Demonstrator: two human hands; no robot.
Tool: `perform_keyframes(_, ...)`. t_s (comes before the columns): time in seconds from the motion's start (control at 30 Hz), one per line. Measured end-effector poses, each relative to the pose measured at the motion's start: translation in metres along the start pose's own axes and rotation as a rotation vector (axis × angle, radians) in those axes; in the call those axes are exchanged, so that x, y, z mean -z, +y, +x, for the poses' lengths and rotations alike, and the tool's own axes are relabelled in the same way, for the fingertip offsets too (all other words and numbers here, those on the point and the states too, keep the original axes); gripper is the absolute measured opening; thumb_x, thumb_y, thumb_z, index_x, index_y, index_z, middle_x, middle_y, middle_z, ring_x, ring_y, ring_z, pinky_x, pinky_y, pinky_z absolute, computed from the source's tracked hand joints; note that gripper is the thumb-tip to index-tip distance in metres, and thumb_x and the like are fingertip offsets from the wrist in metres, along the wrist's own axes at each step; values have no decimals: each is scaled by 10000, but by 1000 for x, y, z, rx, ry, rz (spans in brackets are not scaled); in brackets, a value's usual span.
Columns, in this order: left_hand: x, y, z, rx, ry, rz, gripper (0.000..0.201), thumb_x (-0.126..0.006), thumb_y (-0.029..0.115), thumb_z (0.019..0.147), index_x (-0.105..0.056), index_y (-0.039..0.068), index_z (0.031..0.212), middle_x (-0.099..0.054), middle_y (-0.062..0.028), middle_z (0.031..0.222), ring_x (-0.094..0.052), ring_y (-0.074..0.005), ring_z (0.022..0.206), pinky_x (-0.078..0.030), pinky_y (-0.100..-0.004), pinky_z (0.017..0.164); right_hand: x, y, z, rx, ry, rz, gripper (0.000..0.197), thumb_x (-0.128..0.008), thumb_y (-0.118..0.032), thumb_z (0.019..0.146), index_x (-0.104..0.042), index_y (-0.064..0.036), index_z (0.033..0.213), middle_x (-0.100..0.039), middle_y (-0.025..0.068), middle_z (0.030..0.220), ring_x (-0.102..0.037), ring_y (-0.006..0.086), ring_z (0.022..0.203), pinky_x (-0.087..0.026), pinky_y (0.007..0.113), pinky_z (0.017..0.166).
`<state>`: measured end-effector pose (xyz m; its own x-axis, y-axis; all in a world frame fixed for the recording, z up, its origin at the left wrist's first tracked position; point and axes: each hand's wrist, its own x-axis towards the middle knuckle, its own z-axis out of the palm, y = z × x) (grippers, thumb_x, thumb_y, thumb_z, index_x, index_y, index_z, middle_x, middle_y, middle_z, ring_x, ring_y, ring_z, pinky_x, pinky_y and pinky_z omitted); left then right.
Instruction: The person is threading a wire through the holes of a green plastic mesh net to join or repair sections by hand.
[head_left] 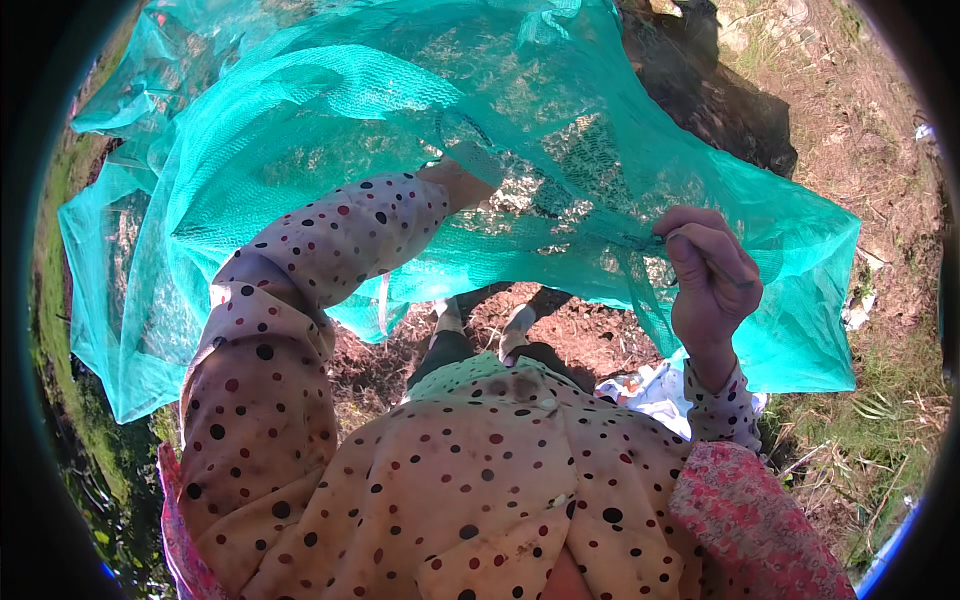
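A large sheet of sheer teal-green netting [320, 190] spreads in front of me, bunched and folded in places. My left hand [468, 184] reaches forward into its middle; mesh covers the fingers, so their grip is hidden. On the right, my right hand [712, 278] is closed, thumb against curled fingers, pinching a gathered edge of the net. A dark, cord-like gathered strip [610, 238] runs from near the left hand to the right fist. Through the mesh I see pale, speckled patches that I cannot identify.
My feet [515, 330] stand on reddish-brown soil below the net. A white patterned cloth [645, 390] lies by my right side. Dark rock or shaded ground [720, 90] is beyond the net at the far right. Dry grass [880, 430] borders the right, green grass [80, 400] the left.
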<state>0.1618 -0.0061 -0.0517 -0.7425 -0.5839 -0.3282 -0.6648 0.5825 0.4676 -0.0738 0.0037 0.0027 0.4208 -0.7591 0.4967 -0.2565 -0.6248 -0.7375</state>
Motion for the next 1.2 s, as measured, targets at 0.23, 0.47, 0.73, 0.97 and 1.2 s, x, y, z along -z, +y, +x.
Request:
perform_keyframes(0.23,34,-49,-63,362,-46,-136,390,-500,394,786,-555,146,1082,-588,-116,1002,-564,-276,941,-449,-382,796,7,12,-1,-67,72,-18,42,-586,43,790,-554,17,789,-611,78,817,-520,80,656,-430,200,564)
perform_keyframes(0.47,60,-65,-114,656,28,-298,541,-548,541,747,-552,112,1076,-583,-142,1007,-558,-279,945,-422,-395,816,4,36,14,-382,176,158,65,-562,-22,840,-599,10,798,-613,20,807,-451,40,593,-334,172,475)
perform_keyframes(0.73,20,-50,-154,594,234,290,278,-640,206,707,-556,57,926,-593,-134,849,-585,-310,809,-461,-410,702,1,35,33,-520,152,393,167,-520,-129,880,-630,-21,815,-376,-62,469,-267,7,415,-177,195,394)
perform_keyframes(0.97,54,-4,-137,333,425,126,166,-671,134,636,-547,59,717,-541,-113,727,-567,-307,758,-445,-399,607,-3,39,38,-600,33,528,170,-513,-131,881,-608,-18,798,-434,-43,509,-301,15,416,-209,198,389)
perform_keyframes(1.2,82,8,-172,403,799,-645,167,-660,25,716,-508,-34,751,-419,-9,710,-348,-71,620,-290,-229,537,-21,37,34,-126,-372,-68,121,-607,-148,805,-582,-32,778,-495,84,526,-425,175,424,-338,290,435)
